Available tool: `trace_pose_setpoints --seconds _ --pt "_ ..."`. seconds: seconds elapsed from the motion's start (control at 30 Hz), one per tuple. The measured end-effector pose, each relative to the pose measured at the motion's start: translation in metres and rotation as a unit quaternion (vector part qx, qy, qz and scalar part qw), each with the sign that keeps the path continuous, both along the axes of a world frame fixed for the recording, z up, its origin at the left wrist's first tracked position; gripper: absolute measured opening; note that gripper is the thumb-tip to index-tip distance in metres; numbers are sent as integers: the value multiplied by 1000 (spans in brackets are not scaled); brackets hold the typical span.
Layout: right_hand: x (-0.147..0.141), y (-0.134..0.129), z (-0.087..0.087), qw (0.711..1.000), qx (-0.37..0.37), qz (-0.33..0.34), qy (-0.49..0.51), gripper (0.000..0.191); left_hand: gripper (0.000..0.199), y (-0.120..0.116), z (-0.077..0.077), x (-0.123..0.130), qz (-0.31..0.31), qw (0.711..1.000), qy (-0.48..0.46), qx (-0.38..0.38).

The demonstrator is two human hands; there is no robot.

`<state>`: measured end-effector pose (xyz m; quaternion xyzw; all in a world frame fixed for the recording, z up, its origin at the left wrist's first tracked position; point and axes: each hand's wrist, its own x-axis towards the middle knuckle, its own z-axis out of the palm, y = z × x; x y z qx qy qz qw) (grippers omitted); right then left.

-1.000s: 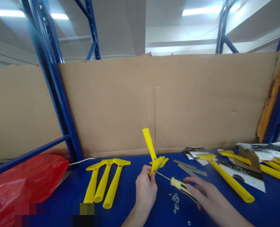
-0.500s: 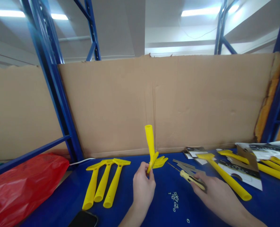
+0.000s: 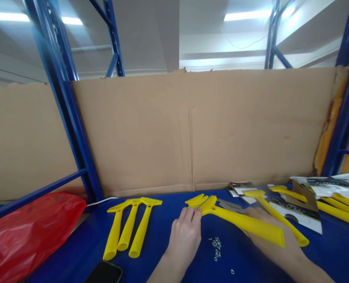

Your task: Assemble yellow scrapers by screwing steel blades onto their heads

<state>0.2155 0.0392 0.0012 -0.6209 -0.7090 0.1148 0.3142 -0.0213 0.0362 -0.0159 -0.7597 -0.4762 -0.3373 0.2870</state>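
Note:
My left hand (image 3: 186,230) grips the head of a yellow scraper handle (image 3: 247,225), whose hollow grip slants down to the right. Along the head runs a thin grey edge. Behind that grip is my right hand (image 3: 268,232), its fingers mostly hidden; a sliver of the screwdriver shows below the grip. Just beyond my left hand lie several small yellow head pieces (image 3: 195,199). Flat grey metal blades (image 3: 231,206) rest behind the held handle. Small metal nuts or washers (image 3: 216,248) are scattered on the blue table top between my hands.
Three yellow scraper handles (image 3: 141,228) lie side by side at left. More yellow handles (image 3: 337,212) and opened card packaging (image 3: 299,214) are at right. A black phone (image 3: 105,272) and a red plastic bag (image 3: 33,232) occupy the near left. A cardboard wall (image 3: 139,133) closes the back.
My left hand has turned the scraper handle from upright to slanting down to the right. The grip now passes in front of my right hand and covers most of the screwdriver.

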Motion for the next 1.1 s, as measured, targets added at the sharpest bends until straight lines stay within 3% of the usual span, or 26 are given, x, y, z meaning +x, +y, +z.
trace_pose_setpoints --seconds 0.1,0.23,0.3,0.4,0.6,0.73,0.8,1.1 --pt "-1 0 11 990 -60 11 125 34 27 -1 4 -3 -9 1000 23 16" --pt "-15 -9 14 893 -248 79 367 52 32 -3 5 -8 -30 998 56 27" --pt "-22 -16 11 851 -310 138 401 48 33 -4 4 -9 -55 996 64 32" --pt "-31 -24 7 822 -348 171 416 47 30 -5 3 -6 -87 995 44 18" --pt "-36 -20 6 837 -317 123 429 46 15 -3 11 0 11 985 -124 -119" --pt "-37 -17 4 854 -286 108 421 50 16 -9 16 -3 -79 937 -116 -319" --pt "-38 -17 2 861 -281 96 412 51 12 -14 17 -5 -132 909 -103 -381" --pt "-39 -14 -2 867 -293 105 389 45 11 -19 17 -2 -204 860 -128 -449"
